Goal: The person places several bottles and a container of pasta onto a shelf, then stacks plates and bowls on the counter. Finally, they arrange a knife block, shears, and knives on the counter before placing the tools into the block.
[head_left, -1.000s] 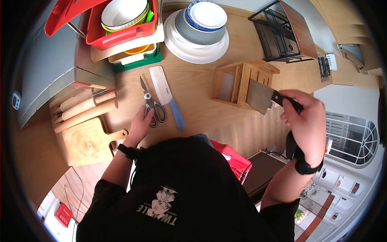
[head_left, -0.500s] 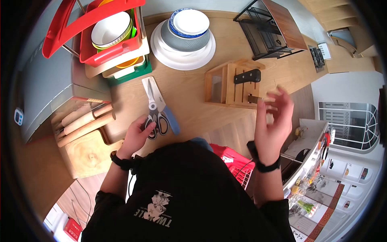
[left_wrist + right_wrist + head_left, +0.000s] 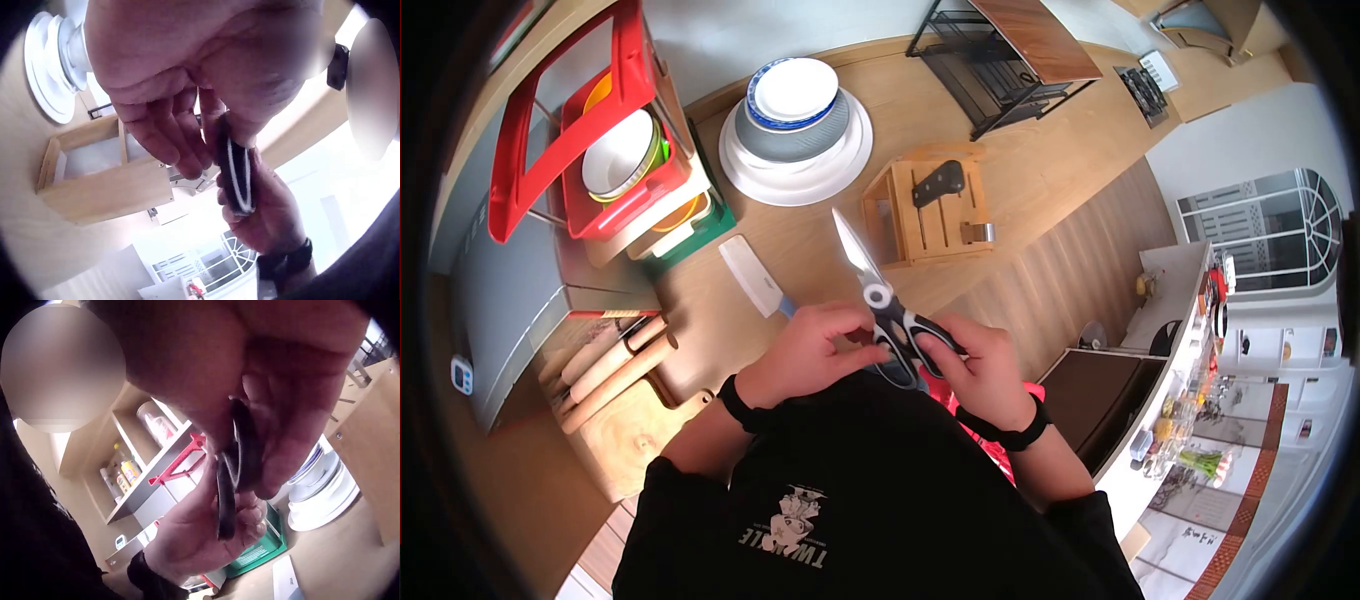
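In the head view, kitchen scissors (image 3: 879, 296) with black-and-white handles are held up in front of the body, blades pointing away and nearly together. My left hand (image 3: 812, 352) pinches one handle loop between thumb and fingers. The other loop is gripped by my right hand (image 3: 983, 372). Both wrist views show the dark handle (image 3: 237, 178) between the two hands, seen edge-on. Left of the scissors lies a white-bladed cleaver (image 3: 750, 275), its blue handle partly covered by my left hand. A black knife handle (image 3: 940, 183) sticks up from the wooden knife block (image 3: 945, 235) beyond the scissors.
Stacked plates (image 3: 840, 165) stand at the back of the table. A red basket (image 3: 640, 205) with bowls is at the left, above rolling pins (image 3: 615, 375) and a cutting board (image 3: 635, 430). A black rack (image 3: 990, 90) with a wooden top stands at the back right.
My right hand has put the black-handled cleaver into the block, let go and come left onto the scissors. My left hand has raised the scissors and moved right with them.
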Demonstrator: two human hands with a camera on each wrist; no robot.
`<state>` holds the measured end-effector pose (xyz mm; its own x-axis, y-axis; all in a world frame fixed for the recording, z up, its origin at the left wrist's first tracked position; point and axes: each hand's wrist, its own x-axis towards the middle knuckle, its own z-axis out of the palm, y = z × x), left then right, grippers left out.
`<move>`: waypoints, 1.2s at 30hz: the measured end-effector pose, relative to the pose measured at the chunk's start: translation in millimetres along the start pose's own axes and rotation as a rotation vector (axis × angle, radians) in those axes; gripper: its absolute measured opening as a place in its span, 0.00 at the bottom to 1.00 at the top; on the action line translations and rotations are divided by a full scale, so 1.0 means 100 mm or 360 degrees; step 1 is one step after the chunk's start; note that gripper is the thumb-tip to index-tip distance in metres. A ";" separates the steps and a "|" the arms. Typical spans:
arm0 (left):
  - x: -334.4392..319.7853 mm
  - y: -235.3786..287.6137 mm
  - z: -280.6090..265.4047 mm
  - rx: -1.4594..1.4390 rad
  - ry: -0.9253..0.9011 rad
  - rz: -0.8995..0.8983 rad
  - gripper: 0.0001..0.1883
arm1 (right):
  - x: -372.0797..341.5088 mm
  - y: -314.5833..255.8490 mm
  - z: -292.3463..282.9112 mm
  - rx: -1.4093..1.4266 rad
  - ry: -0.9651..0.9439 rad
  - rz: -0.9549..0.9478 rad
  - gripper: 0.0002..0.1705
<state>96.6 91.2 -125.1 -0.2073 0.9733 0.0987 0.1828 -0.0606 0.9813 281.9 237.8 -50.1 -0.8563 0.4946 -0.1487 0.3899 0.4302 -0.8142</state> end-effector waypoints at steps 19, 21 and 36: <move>-0.71 -0.97 0.12 0.1129 -0.0354 -0.0770 0.33 | 0.39 -0.04 -1.24 -0.0817 0.0731 0.0005 0.08; -0.73 -1.07 0.14 0.1095 -0.0292 -0.0753 0.31 | 0.46 -0.07 -1.26 -0.0841 0.0679 0.0007 0.08; -1.13 -0.57 0.04 0.1107 0.0543 -0.0817 0.13 | 1.08 -0.51 -1.32 -0.1000 0.0659 -0.0333 0.06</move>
<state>113.9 -14.5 -192.7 -0.6738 0.7194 -0.1686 0.5025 0.6135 0.6092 214.5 369.3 49.4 -0.7854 0.5442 0.2951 0.4586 0.8317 -0.3130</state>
